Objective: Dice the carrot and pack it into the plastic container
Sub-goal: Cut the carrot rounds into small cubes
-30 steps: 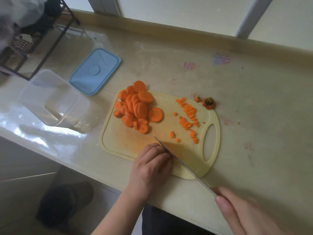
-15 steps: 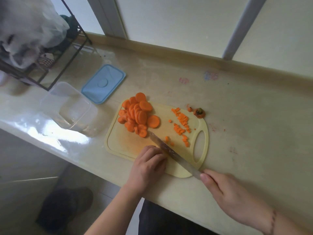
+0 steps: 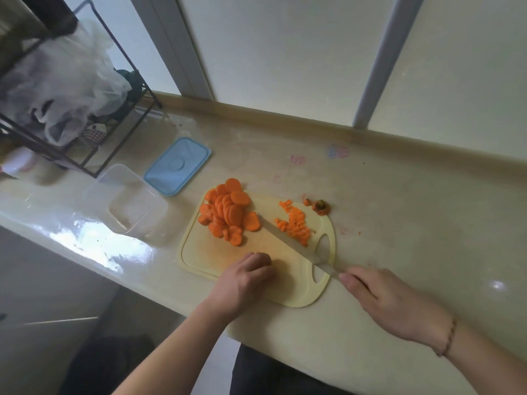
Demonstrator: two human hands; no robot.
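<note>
Counter [image 3: 399,223] bears blue lid [image 3: 177,166] beside container [image 3: 125,199]; right grip [image 3: 390,303] clasps knife [image 3: 288,242]; left grip [image 3: 245,280] curled, empty.

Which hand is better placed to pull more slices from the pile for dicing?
Left. The left hand rests on the cutting board, holding nothing, just short of the carrot slices. The right hand grips the knife.

Glossy countertop [image 3: 399,223]; matt yellow plastic cutting board [image 3: 216,260]; clear plastic container [image 3: 125,201] at nine o'clock; smooth metal knife [image 3: 288,240].
</note>
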